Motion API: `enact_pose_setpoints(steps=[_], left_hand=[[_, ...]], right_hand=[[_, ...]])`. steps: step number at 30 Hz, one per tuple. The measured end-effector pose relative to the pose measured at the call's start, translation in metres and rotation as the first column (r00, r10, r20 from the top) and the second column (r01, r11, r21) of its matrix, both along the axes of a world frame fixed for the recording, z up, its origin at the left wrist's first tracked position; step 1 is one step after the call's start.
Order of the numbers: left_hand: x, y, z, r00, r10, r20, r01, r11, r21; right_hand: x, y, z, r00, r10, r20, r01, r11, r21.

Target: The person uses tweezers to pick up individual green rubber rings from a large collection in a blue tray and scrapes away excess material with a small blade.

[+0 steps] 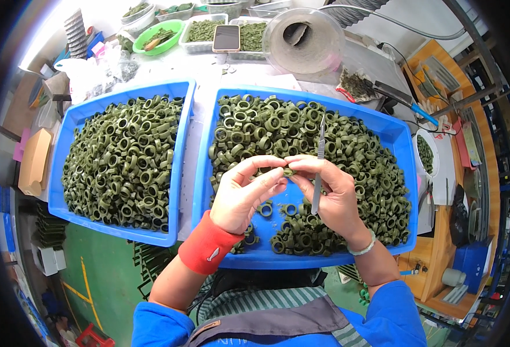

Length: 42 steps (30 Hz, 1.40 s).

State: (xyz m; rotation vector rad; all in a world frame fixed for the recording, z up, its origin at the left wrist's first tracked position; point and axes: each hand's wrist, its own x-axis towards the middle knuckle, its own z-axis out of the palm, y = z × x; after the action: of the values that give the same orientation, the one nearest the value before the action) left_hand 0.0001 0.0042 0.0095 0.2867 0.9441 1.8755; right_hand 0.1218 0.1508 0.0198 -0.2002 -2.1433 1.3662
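Note:
Over the right blue tray [200, 173], my two hands meet fingertip to fingertip. A small green ring part [288, 172] sits between them, mostly hidden by the fingers. My left hand [240, 194], below a red wristband, is closed in a pinch on this part. My right hand [339, 199] also touches it with thumb and forefinger while keeping a slim metal scalpel [322, 141] in its grip. The scalpel stands nearly upright, its thin tip pointing away from me. Many dark green ring parts [376, 179] lie heaped in the tray around the hands.
Left of it stands another blue tray [178, 168] heaped with similar rings. Behind are a green bowl [177, 28], clear containers of small green pieces [204, 30], a phone [226, 38] and a large translucent funnel [304, 55]. A blue-handled tool [422, 113] lies at the back right.

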Motion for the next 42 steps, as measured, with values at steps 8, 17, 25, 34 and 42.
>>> enact_pose_setpoints(steps=[8, 17, 25, 34, 42], left_hand=[[-0.004, -0.002, -0.001, 0.995, -0.046, 0.085, 0.044, 0.999, 0.033], [-0.005, -0.002, -0.003, 0.983, -0.071, 0.167, 0.059, 0.995, 0.081], [-0.002, -0.002, 0.000, 0.997, -0.081, -0.013, 0.081, 0.992, 0.098], [0.004, 0.003, -0.002, 0.888, 0.057, -0.456, -0.058, 0.998, 0.012], [0.002, 0.005, -0.008, 0.906, 0.079, -0.416, -0.059, 0.996, 0.060]], right_hand=[[0.000, -0.001, -0.001, 0.999, 0.047, -0.005, -0.047, 0.996, -0.071], [0.002, -0.003, 0.001, 0.992, 0.125, -0.012, -0.123, 0.947, -0.298], [0.004, -0.004, 0.004, 0.988, 0.151, -0.015, -0.141, 0.879, -0.455], [0.006, -0.005, 0.001, 0.994, -0.042, 0.096, 0.054, 0.991, -0.123], [0.004, -0.008, 0.005, 0.995, -0.085, 0.057, 0.081, 0.994, 0.069]])
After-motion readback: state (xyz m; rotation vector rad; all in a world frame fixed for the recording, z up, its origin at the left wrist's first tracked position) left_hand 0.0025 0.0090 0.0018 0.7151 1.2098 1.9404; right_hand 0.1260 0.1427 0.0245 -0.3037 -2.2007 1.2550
